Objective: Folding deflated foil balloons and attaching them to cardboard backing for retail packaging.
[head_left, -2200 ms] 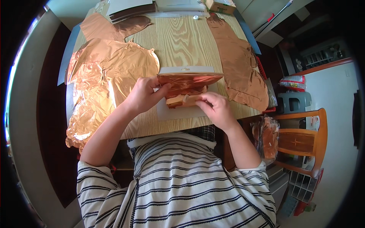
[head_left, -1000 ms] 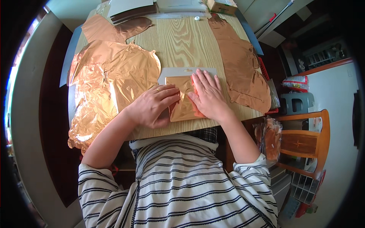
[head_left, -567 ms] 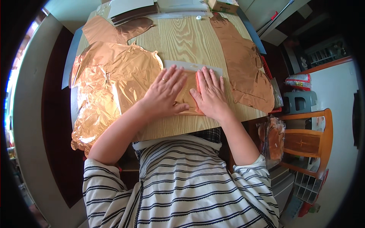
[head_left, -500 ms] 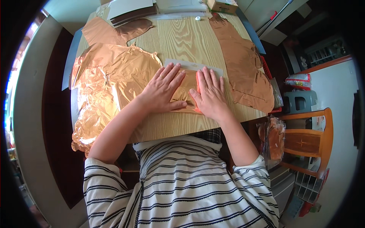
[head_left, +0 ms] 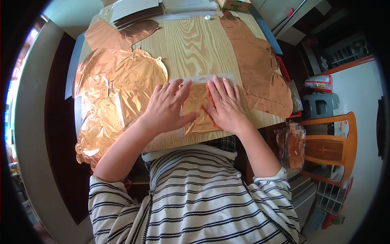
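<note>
A flat clear packet [head_left: 203, 77] with a hang hole at its far edge lies near the table's front edge, holding folded copper-coloured foil [head_left: 196, 106]. My right hand [head_left: 226, 105] rests flat along its right side, fingers stretched forward. By the left edge is my left hand [head_left: 168, 106], fingers loosely bent and apart, thumb reaching over the foil. Whether the left palm touches the packet I cannot tell. To the left spreads a large crinkled, shiny copper foil balloon [head_left: 136, 69], uninflated. Another flat foil balloon [head_left: 260, 75] lies on the right.
A smaller copper foil piece [head_left: 101, 36] lies at the far left of the wooden table [head_left: 195, 44]. Behind it sits a stack of flat sheets [head_left: 136, 11], with a cardboard box [head_left: 235, 5] far right. A wooden chair [head_left: 325, 148] stands right, beside bagged copper foil packets [head_left: 293, 146].
The packet has slid toward me and now lies straighter. Both hands came nearer with it. My left hand has shifted left, uncovering more of the foil.
</note>
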Motion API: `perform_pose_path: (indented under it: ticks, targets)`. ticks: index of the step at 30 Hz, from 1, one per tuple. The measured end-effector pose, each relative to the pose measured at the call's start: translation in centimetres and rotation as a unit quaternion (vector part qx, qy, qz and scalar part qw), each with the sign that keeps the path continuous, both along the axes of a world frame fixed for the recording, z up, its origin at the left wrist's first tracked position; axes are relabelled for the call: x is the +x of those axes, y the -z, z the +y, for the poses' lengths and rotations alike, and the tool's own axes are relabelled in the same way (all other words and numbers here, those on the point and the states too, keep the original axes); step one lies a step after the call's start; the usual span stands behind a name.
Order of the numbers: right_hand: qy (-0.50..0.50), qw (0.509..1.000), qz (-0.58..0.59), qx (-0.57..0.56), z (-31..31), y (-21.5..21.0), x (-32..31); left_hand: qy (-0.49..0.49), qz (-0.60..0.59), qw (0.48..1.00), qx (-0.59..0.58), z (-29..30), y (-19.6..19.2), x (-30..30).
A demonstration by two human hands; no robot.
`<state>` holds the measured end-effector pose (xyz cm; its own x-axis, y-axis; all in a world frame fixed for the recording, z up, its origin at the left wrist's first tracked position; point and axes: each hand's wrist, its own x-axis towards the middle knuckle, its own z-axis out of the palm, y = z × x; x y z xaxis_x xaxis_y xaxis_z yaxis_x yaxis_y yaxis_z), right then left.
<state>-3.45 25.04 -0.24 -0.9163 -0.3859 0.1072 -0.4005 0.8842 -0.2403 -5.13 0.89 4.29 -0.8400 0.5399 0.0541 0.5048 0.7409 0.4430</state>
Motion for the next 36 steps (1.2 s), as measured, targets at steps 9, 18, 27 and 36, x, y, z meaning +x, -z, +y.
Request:
perform_pose_path:
  ticks: [9, 18, 27, 36]
  targets:
    - [-0.001, 0.999, 0.039, 0.007, -0.3, 0.4, -0.5, 0.065, 0.152, 0.986, -0.032, 1.4, 5.7, 0.0]
    - [-0.059, 0.978, 0.1, -0.172, 4.0, -3.5, 3.6, 0.058, 0.127, 0.99, -0.022, 1.3, 5.3, 0.1]
    - [-0.16, 0.961, 0.226, -0.017, 3.6, -2.3, 4.9, 0.065, 0.085, 0.994, -0.028, 1.3, 4.3, -0.3]
    - [-0.18, 0.953, 0.241, 0.016, 4.0, -1.2, 4.6, 0.095, 0.109, 0.989, -0.029, 0.6, 4.4, -0.1]
